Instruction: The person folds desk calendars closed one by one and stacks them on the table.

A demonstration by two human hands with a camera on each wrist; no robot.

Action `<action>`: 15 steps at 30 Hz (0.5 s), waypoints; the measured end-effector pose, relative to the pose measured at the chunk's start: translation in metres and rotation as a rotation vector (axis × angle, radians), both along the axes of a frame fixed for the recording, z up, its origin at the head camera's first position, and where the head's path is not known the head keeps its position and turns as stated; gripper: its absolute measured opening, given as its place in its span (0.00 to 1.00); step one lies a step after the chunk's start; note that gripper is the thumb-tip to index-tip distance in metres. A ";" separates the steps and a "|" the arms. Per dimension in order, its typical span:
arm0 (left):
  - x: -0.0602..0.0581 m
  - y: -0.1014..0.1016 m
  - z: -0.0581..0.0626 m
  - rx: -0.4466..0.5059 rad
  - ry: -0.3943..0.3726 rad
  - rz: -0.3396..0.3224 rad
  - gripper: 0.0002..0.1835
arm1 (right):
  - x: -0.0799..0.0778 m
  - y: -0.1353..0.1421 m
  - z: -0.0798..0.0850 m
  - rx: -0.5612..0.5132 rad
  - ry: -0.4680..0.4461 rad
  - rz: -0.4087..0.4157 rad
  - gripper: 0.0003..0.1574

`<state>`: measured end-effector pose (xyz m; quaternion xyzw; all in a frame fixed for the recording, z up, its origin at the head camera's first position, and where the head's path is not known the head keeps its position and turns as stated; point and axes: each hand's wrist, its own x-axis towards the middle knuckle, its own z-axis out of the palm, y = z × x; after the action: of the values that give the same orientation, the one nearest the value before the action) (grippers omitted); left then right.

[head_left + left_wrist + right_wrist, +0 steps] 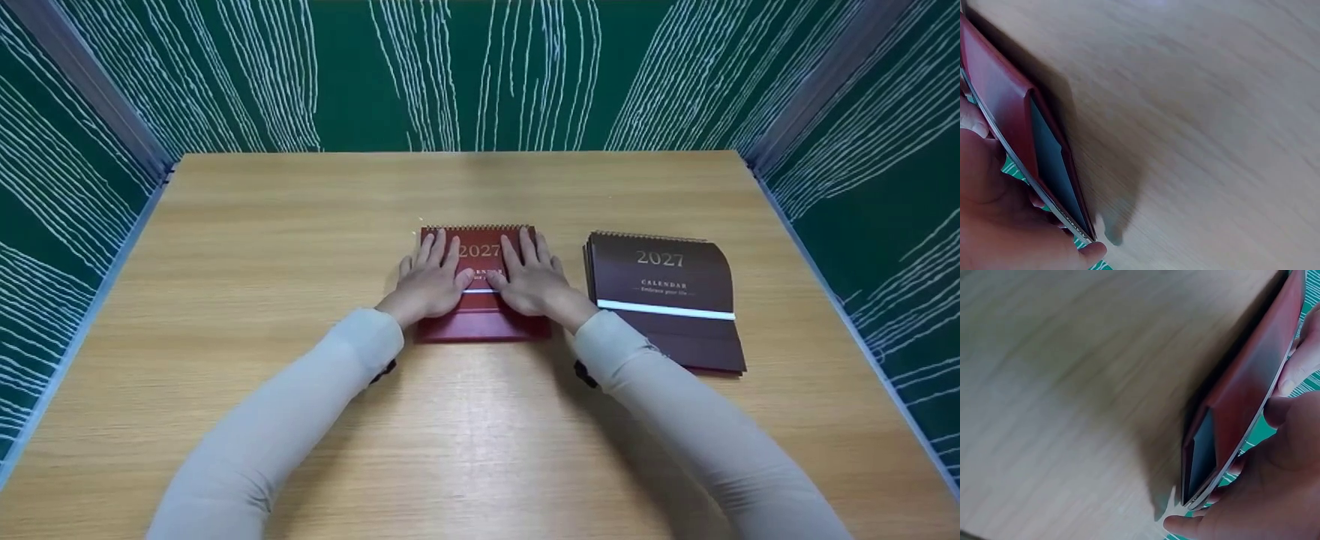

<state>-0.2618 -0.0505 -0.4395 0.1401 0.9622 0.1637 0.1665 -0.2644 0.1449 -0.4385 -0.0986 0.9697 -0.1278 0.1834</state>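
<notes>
A red 2027 desk calendar (pixel 481 264) with a spiral binding along its far edge lies at the middle of the table. My left hand (pixel 431 286) rests on its left part, fingers straight and spread toward the binding. On the right part lies my right hand (pixel 534 286), likewise spread flat, the two thumbs pointing at each other. A white band crosses the cover, partly hidden by the hands. From the side, the left wrist view shows the calendar's red base (pixel 1005 107) with a gap under the cover. The right wrist view shows the same gap beside the base (pixel 1244 391).
A dark brown 2027 calendar (pixel 664 270) with a white band lies to the right, beside my right forearm, its top right corner curving. The wooden table (pixel 285 225) has green walls with white lines (pixel 465 75) at its back and sides.
</notes>
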 end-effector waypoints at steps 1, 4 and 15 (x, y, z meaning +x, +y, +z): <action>0.001 0.000 0.000 -0.002 -0.004 0.000 0.39 | 0.000 0.000 0.000 0.000 -0.001 -0.001 0.48; 0.002 0.001 0.000 0.003 -0.012 0.000 0.38 | 0.001 0.000 -0.001 0.002 -0.006 0.000 0.47; 0.007 -0.001 0.001 -0.004 -0.032 -0.023 0.37 | 0.003 0.000 -0.004 -0.005 -0.006 0.015 0.47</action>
<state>-0.2546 -0.0517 -0.4383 0.1480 0.9581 0.1622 0.1838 -0.2618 0.1445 -0.4426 -0.1059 0.9681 -0.1292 0.1869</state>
